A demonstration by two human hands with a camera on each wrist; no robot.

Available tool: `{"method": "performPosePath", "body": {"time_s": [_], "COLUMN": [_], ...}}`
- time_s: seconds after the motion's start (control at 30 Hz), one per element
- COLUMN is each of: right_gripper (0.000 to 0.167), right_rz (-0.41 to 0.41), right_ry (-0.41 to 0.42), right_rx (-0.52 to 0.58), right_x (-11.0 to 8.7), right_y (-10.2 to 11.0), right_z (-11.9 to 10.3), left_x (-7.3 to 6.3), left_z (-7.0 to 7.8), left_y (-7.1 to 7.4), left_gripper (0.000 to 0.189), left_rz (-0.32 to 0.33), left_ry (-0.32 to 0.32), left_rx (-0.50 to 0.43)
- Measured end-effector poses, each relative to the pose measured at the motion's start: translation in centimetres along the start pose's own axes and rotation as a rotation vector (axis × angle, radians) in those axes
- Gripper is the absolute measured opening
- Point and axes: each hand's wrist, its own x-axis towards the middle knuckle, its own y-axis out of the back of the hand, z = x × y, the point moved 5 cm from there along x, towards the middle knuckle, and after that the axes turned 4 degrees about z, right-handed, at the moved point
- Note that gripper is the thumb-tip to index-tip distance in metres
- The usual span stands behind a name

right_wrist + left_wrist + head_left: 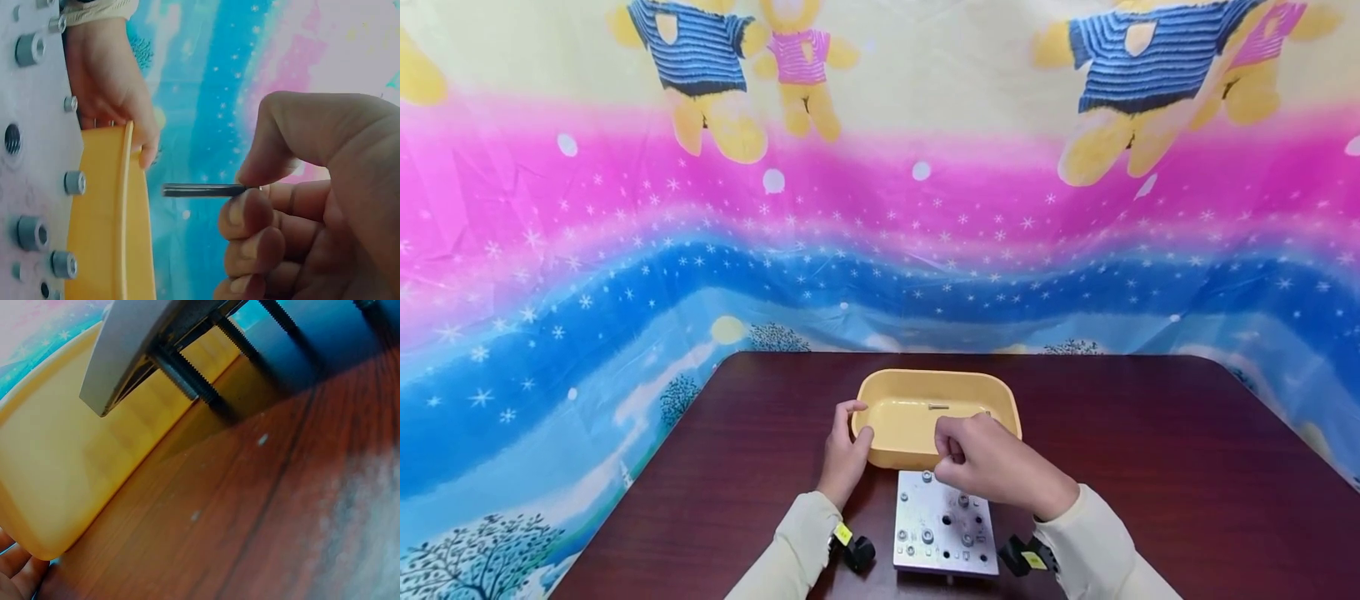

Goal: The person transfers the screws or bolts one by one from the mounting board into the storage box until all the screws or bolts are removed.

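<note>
My left hand (844, 457) grips the left rim of a yellow plastic tray (904, 460), with the thumb at the rim. In the right wrist view my right hand (300, 194) pinches a short, thin metal pin (203, 190) between thumb and forefinger. That pin cannot be made out in the head view, where the right hand is above the tray's front right side. A metal plate (917, 508) in front of the tray carries several socket-head bolts (927, 536) and open holes. Threaded bolt shanks (187, 374) stick out under the plate in the left wrist view.
A small screw (938, 407) lies in the tray, and another small piece (988, 413) shows partly beside the right hand. Everything stands on a dark reddish wooden table (1120, 433). A printed cloth (880, 208) hangs behind it.
</note>
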Motion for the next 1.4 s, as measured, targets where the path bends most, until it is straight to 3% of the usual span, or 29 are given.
{"method": "performPosePath", "body": {"time_s": [0.33, 0.67, 0.97, 1.4], "right_gripper": [0.015, 0.009, 0.006, 0.007], "right_rz": [0.07, 0.176, 0.137, 0.088], "right_ry": [-0.106, -0.196, -0.229, -0.268], "right_rx": [-0.01, 0.069, 0.092, 0.02], "right_x": [0.3, 0.9, 0.9, 0.8], "right_y": [-0.2, -0.3, -2.0, -3.5], "right_z": [2.2, 5.3, 8.1, 8.9], "left_x": [-0.3, -0.1, -0.1, 0.0], "left_z": [-0.1, 0.0, 0.3, 0.2], "left_y": [0.1, 0.2, 0.2, 0.2], "left_gripper": [0.034, 0.034, 0.034, 0.036], "left_rz": [-0.007, 0.003, -0.004, 0.004], "left_ry": [0.019, 0.006, 0.002, -0.01], "left_rx": [0.003, 0.0, 0.003, -0.004]}}
